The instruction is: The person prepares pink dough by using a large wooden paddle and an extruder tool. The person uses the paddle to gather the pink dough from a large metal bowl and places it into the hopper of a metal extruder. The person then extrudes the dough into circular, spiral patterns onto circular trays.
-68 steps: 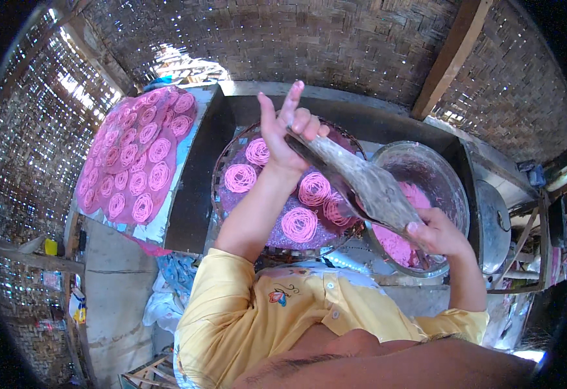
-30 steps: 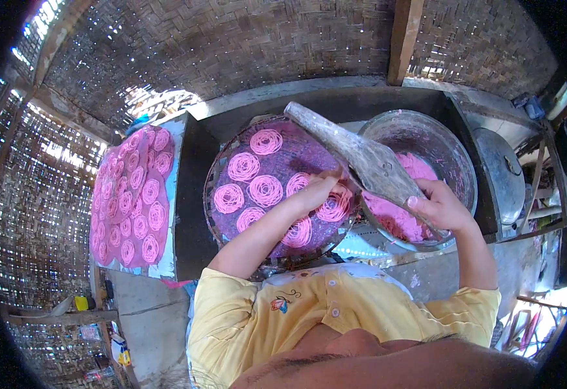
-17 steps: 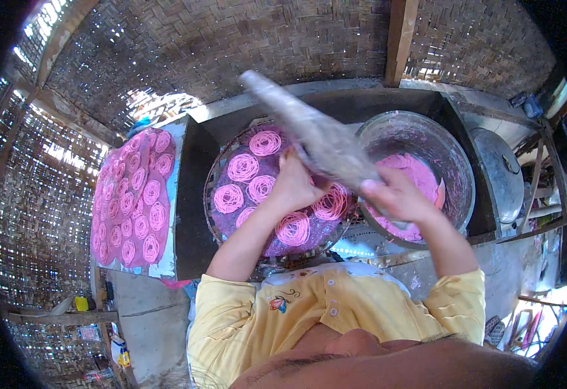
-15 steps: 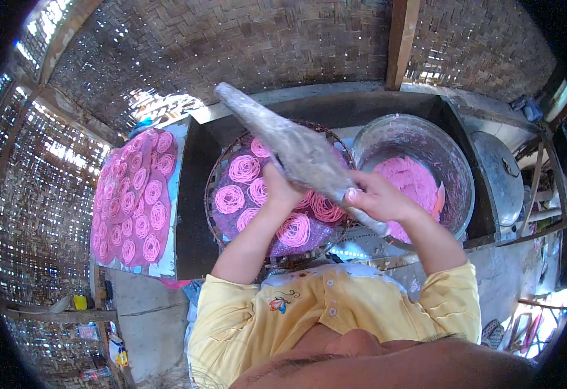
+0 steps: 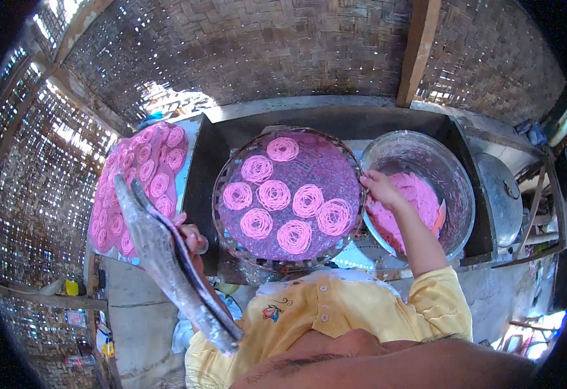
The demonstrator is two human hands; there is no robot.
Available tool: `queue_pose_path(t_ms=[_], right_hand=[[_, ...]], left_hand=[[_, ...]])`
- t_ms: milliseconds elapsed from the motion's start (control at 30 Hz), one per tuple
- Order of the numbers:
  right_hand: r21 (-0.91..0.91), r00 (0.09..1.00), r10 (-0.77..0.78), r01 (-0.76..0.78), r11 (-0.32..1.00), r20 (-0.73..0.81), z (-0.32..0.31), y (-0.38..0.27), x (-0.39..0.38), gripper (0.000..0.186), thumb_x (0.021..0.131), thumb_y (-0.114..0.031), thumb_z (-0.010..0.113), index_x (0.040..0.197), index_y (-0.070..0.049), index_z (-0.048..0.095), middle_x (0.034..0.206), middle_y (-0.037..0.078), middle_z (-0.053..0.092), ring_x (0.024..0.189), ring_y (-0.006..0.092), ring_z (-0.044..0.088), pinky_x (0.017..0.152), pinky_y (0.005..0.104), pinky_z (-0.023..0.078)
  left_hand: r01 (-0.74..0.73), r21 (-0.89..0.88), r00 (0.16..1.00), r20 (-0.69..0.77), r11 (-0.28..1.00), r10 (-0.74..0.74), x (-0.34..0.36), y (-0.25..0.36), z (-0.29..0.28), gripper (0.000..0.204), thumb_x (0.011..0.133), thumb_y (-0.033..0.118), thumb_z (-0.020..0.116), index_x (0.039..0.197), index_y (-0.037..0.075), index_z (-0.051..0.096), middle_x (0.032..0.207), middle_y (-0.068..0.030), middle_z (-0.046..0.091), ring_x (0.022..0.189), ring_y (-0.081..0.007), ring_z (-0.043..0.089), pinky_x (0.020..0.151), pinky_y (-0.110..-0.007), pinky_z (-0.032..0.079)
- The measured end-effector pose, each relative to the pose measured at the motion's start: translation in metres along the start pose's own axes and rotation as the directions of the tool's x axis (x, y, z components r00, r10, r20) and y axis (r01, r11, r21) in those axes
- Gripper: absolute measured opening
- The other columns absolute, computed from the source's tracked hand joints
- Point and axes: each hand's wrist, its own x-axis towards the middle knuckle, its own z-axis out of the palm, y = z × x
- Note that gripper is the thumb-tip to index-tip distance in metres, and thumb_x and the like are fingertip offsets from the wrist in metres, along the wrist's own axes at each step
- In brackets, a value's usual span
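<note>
My left hand is wrapped round the middle of a long grey wooden hand press, worn and smeared, with a dark gap along its length. The press is tilted, its lower end close to my yellow shirt. My right hand pinches the right rim of a round woven tray. On the tray's purple sheet lie several coiled rounds of pink strands, spread out with a bare patch at the upper right. Just right of that hand stands a metal basin with pink dough in it.
At the left, a pink sheet with many more coils drapes over a light blue surface. A dark counter edge surrounds the tray and basin. An orange-and-white scraper rests in the dough. A round metal lid is at the right.
The press has moved from above the tray to the left, carried in my left hand alone. My right hand has let go of it and taken the tray's rim.
</note>
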Motion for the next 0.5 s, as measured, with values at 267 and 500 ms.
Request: queue_pose_path(t_ms=[267,500], right_hand=[[0.543,0.9,0.264,-0.422,0.726,0.347,0.064,0.007,-0.096,0.026,0.09,-0.021,0.04,0.105,0.0,0.042,0.092,0.014,0.057,0.071,0.0231,0.062,0.06,0.0322,0.055],[0.16,0.777,-0.142,0.054,0.986,0.613,0.046,-0.044,-0.136,0.052,0.088,-0.045,0.038,0.109,0.0,0.048,0.098,0.01,0.056,0.079,0.0166,0.058,0.077,0.0297,0.046]], left_hand=[[0.198,-0.201,0.98,0.065,0.96,-0.188,-0.008,0.01,-0.006,0.031,0.076,0.006,0.061,0.102,-0.005,0.049,0.055,0.0003,0.042,0.049,-0.0105,0.041,0.041,-0.021,0.033],[0.025,0.383,0.943,0.297,0.923,-0.149,-0.002,-0.013,0.057,0.037,0.074,0.019,0.062,0.105,0.001,0.054,0.09,-0.0072,0.059,0.079,-0.0172,0.057,0.073,-0.033,0.044]])
